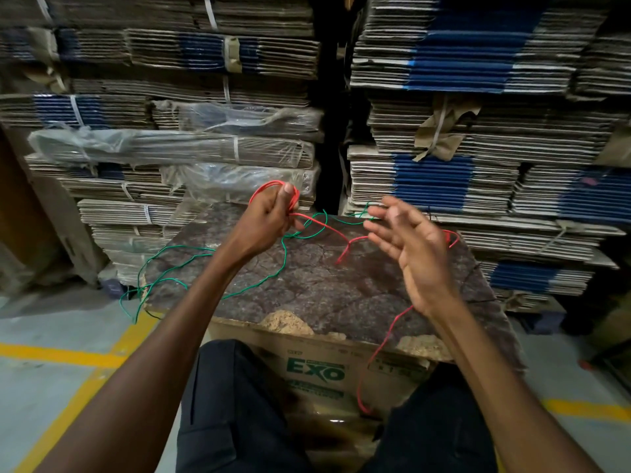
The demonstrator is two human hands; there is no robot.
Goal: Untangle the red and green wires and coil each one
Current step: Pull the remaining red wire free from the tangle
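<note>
left hand (269, 216) fisted on red wire (327, 227), right hand (406, 247) splayed

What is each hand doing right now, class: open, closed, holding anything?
Left hand: closed, gripping loops of the red wire.
Right hand: open, fingers spread, holding nothing; red wire passes near it.

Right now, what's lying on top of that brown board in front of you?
Green wire loops across the board and off its left edge; red wire crosses near the middle. The right hand hides where the red continues.
</note>
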